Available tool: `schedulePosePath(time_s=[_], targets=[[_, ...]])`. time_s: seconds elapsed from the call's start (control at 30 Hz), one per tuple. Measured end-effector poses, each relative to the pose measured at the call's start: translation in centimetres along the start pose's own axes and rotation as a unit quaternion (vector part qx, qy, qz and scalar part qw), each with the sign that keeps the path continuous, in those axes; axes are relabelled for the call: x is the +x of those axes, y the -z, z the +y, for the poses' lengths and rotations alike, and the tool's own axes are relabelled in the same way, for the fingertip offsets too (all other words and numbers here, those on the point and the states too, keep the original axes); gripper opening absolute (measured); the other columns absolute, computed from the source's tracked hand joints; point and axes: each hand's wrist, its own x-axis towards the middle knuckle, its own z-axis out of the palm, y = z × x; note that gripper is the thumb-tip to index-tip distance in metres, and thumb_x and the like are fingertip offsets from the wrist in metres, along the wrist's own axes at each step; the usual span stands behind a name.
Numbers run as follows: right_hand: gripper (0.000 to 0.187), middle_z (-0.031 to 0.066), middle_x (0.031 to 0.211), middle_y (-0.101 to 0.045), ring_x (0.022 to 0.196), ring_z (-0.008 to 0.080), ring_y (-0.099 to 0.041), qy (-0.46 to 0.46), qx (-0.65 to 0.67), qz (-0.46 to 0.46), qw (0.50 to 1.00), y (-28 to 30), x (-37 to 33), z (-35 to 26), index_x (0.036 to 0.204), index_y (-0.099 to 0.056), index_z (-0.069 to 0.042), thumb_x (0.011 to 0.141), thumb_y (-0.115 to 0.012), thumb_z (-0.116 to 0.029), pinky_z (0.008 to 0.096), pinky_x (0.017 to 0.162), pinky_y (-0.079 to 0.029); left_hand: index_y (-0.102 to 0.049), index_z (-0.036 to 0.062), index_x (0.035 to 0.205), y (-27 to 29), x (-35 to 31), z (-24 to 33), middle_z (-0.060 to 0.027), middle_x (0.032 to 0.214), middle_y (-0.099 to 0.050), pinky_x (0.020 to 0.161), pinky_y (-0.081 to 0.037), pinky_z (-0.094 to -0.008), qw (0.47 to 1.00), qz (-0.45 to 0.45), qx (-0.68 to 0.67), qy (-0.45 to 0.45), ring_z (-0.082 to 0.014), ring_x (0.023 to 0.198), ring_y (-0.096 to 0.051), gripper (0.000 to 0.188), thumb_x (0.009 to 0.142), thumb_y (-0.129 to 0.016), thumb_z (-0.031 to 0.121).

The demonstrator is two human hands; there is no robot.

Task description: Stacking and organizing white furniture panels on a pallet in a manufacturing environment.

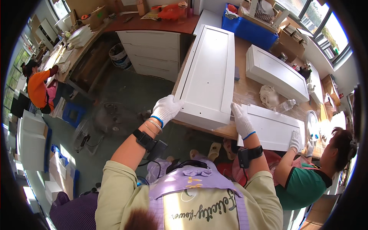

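A long white framed panel (207, 73) lies on the workbench in front of me, pointing away, at the top of what looks like a thick white stack. My left hand (167, 109), in a white knit glove with a blue cuff, is closed on its near left edge. On the opposite side, my gloved right hand (242, 122) holds the near right edge, its fingers lying along the side. The undersides of both hands are hidden. Close to my right hand lies another white panel (274, 128), where a co-worker's gloved hand (295, 141) rests.
More white panels (278, 71) are stacked at the back right. A clear plastic bottle (285, 105) and a blue bin (249, 30) are on that bench. White drawers (151, 53) stand ahead, a floor fan (86, 136) to the left. Another person (39, 89) works far left.
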Motion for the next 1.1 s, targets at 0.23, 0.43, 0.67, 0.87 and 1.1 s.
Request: schedulePosePath(time_s=[0.23,0.43,0.67,0.87,1.1], targets=[[0.05,0.0143,0.099,-0.062,0.095,0.0263,-0.058,-0.203,0.192,-0.014,0.96,2.8,3.4,3.3,0.113,-0.055,-0.002,0.088,-0.049,-0.045,0.0352,0.078,-0.048,-0.052,0.0014,0.12,-3.9,-0.9,1.7,-0.0191,0.116,-0.056,0.091,-0.042,-0.0354,0.988,-0.047,-0.141,-0.051,-0.0299,0.108,-0.054,0.057,0.081,-0.051,0.043],[0.049,0.0096,0.091,-0.062,0.069,0.0211,-0.063,-0.342,0.334,-0.076,0.875,3.1,5.0,4.3,0.108,-0.056,-0.004,0.082,-0.058,-0.047,0.0319,0.052,-0.052,-0.052,-0.003,0.111,-6.6,-2.4,2.6,-0.0229,0.107,-0.057,0.089,-0.042,-0.0413,0.991,0.018,-0.129,-0.039,-0.036,0.103,-0.053,0.063,0.081,-0.05,0.052],[0.049,0.0073,0.082,-0.062,0.058,0.0191,-0.062,-0.326,0.388,-0.032,0.861,2.4,4.5,3.2,0.105,-0.057,-0.005,0.081,-0.058,-0.049,0.029,0.045,-0.05,-0.051,0.0019,0.116,-6.6,-3.7,3.2,-0.0213,0.11,-0.057,0.087,-0.043,-0.0415,0.981,0.038,-0.189,-0.017,-0.0349,0.104,-0.054,0.059,0.082,-0.053,0.05],[0.058,0.0061,0.079,-0.061,0.051,0.017,-0.059,-0.298,0.35,-0.074,0.885,2.4,3.1,3.6,0.11,-0.054,-0.01,0.079,-0.054,-0.059,0.0262,0.033,-0.04,-0.028,-0.0004,0.131,-8.0,-6.3,3.1,-0.0265,0.122,-0.044,0.091,-0.041,-0.0412,0.941,0.108,-0.289,0.137,-0.0382,0.109,-0.05,0.083,0.074,-0.063,0.05],[0.062,0.0098,0.107,-0.06,0.084,0.0238,-0.063,-0.351,0.404,-0.063,0.842,1.7,-2.7,2.1,0.125,-0.045,-0.008,0.083,-0.052,-0.054,0.0343,0.064,-0.055,-0.028,0.0027,0.129,-7.7,-9.9,2.4,-0.0255,0.126,-0.037,0.095,-0.039,-0.0411,0.902,0.06,-0.378,0.198,-0.0377,0.115,-0.043,0.085,0.068,-0.07,0.045]])
